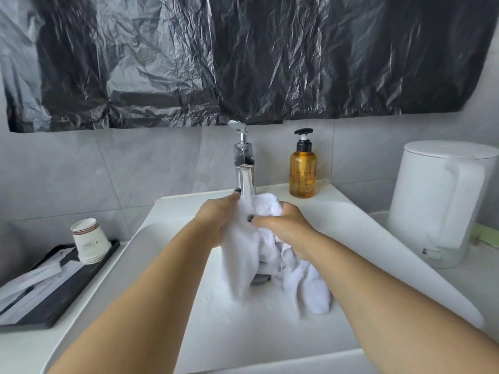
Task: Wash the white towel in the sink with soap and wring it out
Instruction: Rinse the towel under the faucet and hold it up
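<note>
Two bare hands hold the white towel (pixel 252 255) up over the basin of the white sink (pixel 351 228), just in front of the chrome faucet (pixel 245 171). The left hand (pixel 220 215) grips the bunched upper part from its side, and the right hand (pixel 282 225) curls round the same bunch, thumb pressed across the cloth. The rest of the towel hangs down in folds, and its lower ends reach the sink's bottom. An amber pump bottle (pixel 303 168) stands on the sink's back ledge, just beside the faucet. On the left counter a black tray (pixel 67 298) carries a stack of paper cups (pixel 89 240). A white kettle (pixel 442 201) sits on the right. Black plastic sheeting (pixel 243 55) covers the wall above.
</note>
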The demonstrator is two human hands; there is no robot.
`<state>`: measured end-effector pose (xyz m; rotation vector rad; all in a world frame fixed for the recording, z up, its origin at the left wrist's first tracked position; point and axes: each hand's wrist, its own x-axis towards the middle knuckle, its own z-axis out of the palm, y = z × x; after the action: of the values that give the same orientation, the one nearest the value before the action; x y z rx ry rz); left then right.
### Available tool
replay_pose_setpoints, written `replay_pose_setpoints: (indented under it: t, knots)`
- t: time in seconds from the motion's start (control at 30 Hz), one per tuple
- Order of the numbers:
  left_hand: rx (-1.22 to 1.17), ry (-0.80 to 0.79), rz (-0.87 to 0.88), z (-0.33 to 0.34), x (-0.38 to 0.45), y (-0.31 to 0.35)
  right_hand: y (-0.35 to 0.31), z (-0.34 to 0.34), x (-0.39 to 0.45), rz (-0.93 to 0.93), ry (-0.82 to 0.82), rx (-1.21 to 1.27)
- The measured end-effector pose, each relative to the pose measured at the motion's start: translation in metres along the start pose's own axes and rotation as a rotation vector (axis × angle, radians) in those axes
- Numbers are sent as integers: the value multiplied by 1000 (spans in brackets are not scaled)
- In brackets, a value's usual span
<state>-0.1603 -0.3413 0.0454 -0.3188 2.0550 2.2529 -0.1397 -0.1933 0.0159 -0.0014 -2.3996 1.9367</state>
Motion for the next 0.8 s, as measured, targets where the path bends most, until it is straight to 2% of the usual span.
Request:
replay_pose_setpoints:
  t: [0.13,0.2,0.27,0.37,0.43,0.53,0.63,0.73,0.8]
  knots:
    - [-203,181,40,-30,4,9,2,18,3,-63,-131,-331]
    - [-216,182,90,-37,-2,2,-6,19,9,-107,-97,-458]
    - [-132,67,111,-42,-8,-8,-17,17,14,-144,25,-499]
    - [256,-176,60,-45,-8,-18,-30,14,16,-99,197,-176]
    - [523,-283,30,-42,-9,-18,-33,14,17,-66,207,28]
    - [752,-220,137,-36,-2,-19,-28,12,15,-87,160,118]
    - [637,-169,305,-35,0,-20,-19,4,16,-49,86,49]
    - [402,-70,416,-33,-3,-16,-14,-4,17,-18,-73,-321]
    - [352,45,456,-31,-4,-12,-10,0,17,-21,-175,-521]
